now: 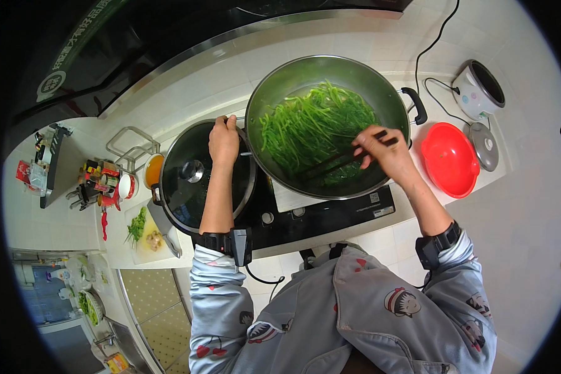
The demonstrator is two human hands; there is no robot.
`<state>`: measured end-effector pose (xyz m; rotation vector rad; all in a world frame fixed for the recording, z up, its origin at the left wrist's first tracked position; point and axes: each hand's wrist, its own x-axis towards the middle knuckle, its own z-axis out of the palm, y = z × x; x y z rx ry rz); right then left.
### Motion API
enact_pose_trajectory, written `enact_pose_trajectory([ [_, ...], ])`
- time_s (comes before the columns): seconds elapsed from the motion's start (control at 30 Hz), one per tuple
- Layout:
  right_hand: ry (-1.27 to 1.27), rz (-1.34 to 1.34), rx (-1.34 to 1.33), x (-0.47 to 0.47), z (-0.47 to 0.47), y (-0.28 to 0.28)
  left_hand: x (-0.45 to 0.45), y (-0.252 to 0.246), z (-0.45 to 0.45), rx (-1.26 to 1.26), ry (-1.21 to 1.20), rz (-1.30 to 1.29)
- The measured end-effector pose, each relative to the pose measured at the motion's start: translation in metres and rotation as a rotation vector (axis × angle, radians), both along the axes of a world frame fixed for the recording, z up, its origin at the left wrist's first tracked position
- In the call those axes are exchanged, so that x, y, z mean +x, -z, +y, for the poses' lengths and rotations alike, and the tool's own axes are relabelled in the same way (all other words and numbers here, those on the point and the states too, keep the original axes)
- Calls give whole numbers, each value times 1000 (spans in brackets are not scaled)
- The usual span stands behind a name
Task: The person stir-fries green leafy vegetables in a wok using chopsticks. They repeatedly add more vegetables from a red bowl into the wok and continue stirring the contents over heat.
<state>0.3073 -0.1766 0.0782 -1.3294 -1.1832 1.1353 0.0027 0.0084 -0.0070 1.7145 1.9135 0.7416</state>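
A large two-handled wok (325, 190) stands on the black gas stove (350, 214). Long green leafy stems (308, 124) lie in liquid inside it. My right hand (378, 148) holds dark chopsticks (334, 163) over the wok's near right side, their tips down among the greens. At the wok's left side my left hand (224, 140) is closed around its left handle, which is mostly hidden by the fingers. Beneath my left forearm, a second pan with a glass lid (182, 196) sits on the stove.
Right of the wok are a red plastic basin (450, 161), a grey lid (484, 146) and a white rice cooker (472, 96). Leftward, a cutting board (140, 248) bears greens, ginger and a cleaver (164, 226). Seasoning jars (105, 180) and an orange bowl (153, 171) stand behind.
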Motion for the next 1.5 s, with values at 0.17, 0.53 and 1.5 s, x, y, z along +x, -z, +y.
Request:
enact_pose_trajectory([
  [0.17,147,25,114,23,-6,-9,-1,0,0,-8,-10,-13],
  [0.53,269,-294,108,25,-15,9,3,-6,-3,-5,3,32],
  [1.5,364,-575,119,42,4,-12,8,-20,-16,53,0,98],
])
